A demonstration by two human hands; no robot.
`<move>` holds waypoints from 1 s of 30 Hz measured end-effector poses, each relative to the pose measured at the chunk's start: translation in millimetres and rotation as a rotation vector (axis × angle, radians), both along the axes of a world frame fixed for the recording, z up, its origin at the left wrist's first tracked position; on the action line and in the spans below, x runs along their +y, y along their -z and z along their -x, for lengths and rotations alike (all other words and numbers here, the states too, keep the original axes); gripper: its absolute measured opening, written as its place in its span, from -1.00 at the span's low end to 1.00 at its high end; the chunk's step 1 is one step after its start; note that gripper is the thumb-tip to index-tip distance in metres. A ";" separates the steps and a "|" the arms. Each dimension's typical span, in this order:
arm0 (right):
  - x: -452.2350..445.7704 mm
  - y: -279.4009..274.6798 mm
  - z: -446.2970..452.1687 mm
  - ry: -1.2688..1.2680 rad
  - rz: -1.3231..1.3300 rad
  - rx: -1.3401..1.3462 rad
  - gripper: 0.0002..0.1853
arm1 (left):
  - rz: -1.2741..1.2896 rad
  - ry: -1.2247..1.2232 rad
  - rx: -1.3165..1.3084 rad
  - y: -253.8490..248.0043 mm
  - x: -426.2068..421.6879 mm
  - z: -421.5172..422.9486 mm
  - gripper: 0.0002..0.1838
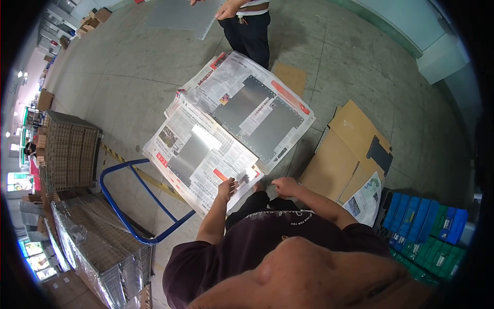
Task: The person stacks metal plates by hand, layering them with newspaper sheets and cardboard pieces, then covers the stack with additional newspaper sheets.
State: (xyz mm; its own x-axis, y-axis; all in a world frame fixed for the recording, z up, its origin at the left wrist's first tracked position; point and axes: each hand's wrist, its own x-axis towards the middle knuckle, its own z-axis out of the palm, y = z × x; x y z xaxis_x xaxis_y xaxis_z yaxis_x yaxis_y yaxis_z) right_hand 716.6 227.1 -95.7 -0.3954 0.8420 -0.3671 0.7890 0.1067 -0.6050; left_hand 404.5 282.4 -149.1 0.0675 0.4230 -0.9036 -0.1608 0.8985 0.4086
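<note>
Newspaper sheets [200,183] cover a stack in front of me, with a grey metal plate [188,159] partly showing through them. My left hand [228,188] is over the near edge of this newspaper, fingers apart, holding nothing. To its right my right hand [284,186] hangs beyond the paper's edge with its fingers curled in; what it holds, if anything, is hidden. Behind lies a larger dark metal plate [278,126] on more newspaper, with a strip of paper [257,116] over its middle.
Across the stack a person [247,26] holds a grey metal sheet [177,19]. Cardboard [334,154] lies at the right, near blue and green crates [411,216]. A blue cart handle [121,211] and wire cages [72,154] stand at the left.
</note>
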 end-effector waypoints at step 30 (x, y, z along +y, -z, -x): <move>0.9 -1.2 3.4 -0.010 0.009 -0.005 -0.69 | 0.005 -0.001 0.014 3.5 0.0 3.3 -0.63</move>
State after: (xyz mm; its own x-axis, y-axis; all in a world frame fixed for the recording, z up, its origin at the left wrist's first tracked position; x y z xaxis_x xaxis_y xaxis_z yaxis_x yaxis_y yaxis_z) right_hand 713.2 228.0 -94.5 -0.4021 0.8347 -0.3764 0.7909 0.1095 -0.6021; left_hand 401.3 282.4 -152.6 0.0543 0.4183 -0.9067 -0.1560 0.9004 0.4061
